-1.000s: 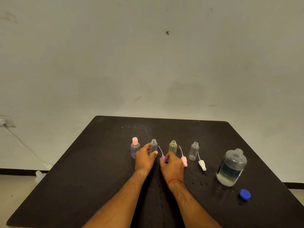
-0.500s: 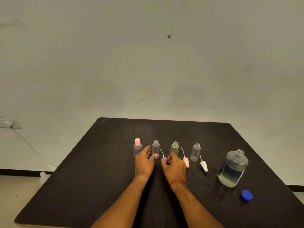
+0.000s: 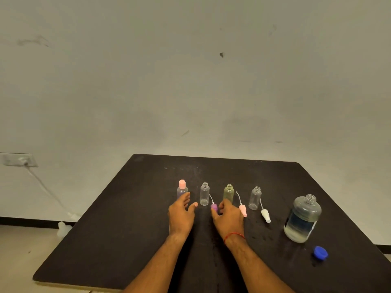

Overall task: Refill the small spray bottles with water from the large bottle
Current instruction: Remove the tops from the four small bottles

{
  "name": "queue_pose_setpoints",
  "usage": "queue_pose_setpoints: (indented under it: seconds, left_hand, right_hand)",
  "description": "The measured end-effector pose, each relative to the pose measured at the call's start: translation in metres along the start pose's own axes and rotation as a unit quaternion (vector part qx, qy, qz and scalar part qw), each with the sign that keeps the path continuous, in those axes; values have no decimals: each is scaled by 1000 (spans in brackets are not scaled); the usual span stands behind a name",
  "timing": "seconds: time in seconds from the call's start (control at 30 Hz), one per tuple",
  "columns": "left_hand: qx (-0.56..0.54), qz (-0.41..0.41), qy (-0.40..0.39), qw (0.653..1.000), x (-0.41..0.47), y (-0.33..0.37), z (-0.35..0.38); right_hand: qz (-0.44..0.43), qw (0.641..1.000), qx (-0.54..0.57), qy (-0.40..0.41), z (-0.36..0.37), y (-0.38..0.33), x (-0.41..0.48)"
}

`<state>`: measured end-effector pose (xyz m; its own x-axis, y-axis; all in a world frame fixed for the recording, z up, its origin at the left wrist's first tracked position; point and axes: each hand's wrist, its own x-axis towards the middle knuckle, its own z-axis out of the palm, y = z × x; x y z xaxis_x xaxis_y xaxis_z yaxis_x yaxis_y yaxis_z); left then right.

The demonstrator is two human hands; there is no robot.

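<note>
Four small bottles stand in a row on the black table (image 3: 131,240): one with a pink cap (image 3: 182,189), an open clear one (image 3: 204,194), an open yellowish one (image 3: 228,192) and another open clear one (image 3: 255,198). The purple spray head (image 3: 214,207) lies in front of the first clear bottle, and my right hand (image 3: 229,219) pinches it between thumb and fingers. My left hand (image 3: 182,215) hovers with relaxed fingers by the capped bottle, holding nothing. The pink spray head (image 3: 242,210) and the white spray head (image 3: 266,215) lie on the table. The large bottle (image 3: 302,218) stands open at the right, partly filled with water.
The large bottle's blue cap (image 3: 320,252) lies near the table's right front. Water drops dot the surface between my right hand and the large bottle. A wall socket (image 3: 20,160) with a white cable hangs left of the table, above a white object on the floor (image 3: 63,228).
My left hand has drawn back from the first clear bottle, so its thumb no longer touches it. My right hand stays at the purple spray head.
</note>
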<state>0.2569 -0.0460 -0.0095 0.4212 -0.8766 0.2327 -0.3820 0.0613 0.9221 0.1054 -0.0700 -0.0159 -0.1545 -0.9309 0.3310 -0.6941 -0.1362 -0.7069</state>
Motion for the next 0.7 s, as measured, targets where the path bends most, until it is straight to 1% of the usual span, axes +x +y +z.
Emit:
queue_pose_setpoints:
  seconds: [0.23,0.47,0.57,0.7]
  left_hand:
    - [11,8,25,1000,-3,-3,-16]
    - [5,20,30,999,-3,1,-27]
    - [8,19,38,999,-1,0,-30]
    - [12,11,62,998,2,-4,-35]
  right_hand:
    - [-4,1000,11,-15,-4,-5,-4]
    - [2,1000,2,-21,-8,-8,-7]
    - [3,1000,8,-9,-8,-11,-7]
    - [-22,1000,20,9,-9,-18,-6]
